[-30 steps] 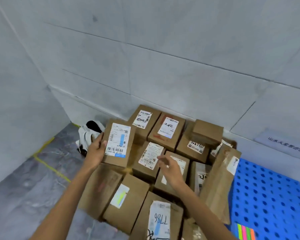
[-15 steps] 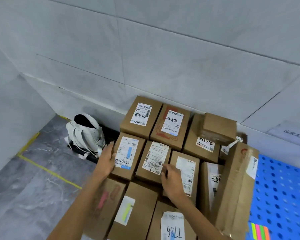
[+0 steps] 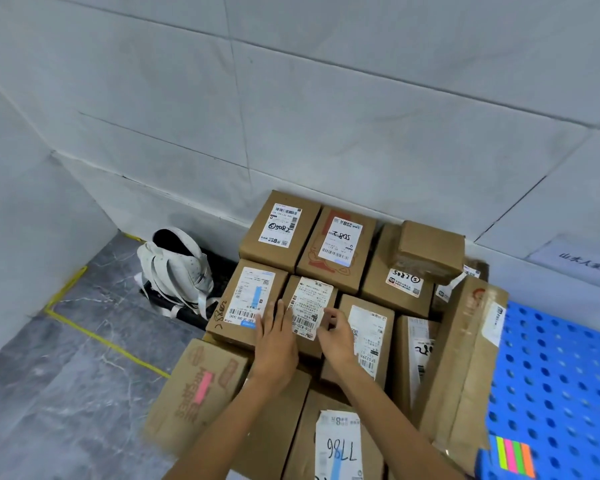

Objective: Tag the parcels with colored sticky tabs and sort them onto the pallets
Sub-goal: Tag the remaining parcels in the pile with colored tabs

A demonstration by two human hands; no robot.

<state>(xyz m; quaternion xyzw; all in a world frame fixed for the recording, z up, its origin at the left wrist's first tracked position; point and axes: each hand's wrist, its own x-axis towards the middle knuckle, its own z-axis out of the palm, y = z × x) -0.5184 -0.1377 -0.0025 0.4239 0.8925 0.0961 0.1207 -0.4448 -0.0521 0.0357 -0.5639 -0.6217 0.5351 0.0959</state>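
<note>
In the head view, the blue-tabbed parcel point(image 3: 246, 303), which the left hand point(image 3: 274, 344) had held up off the stack a second before, lay flat at the left end of the second row, touching its neighbours behind and to the right. The left hand had let go of it and slid over. Its fingers were straight and flat across the seam between that box and the middle parcel point(image 3: 309, 299). The right hand point(image 3: 338, 341) had come to the same box, thumb on its label and fingers curled down over its right edge in what looked like a grip. I judged one parcel sorted and the next one being taken up (no coloured tab showed on its label).

The middle parcel sat wedged, touching boxes on both sides and behind, so it would need lifting straight up. The sticky tab pad point(image 3: 513, 457) lay on the blue pallet point(image 3: 561, 368) at the lower right, well apart from both hands. A tall parcel point(image 3: 465, 358) leaned between the stack and that pallet, blocking a direct sideways reach. A pink-tabbed parcel point(image 3: 201, 386) lay nearer the person on the left. A white bag point(image 3: 174, 268) sat against the wall just beside the stack. Whether a pallet lay under the stack could not be told.
</note>
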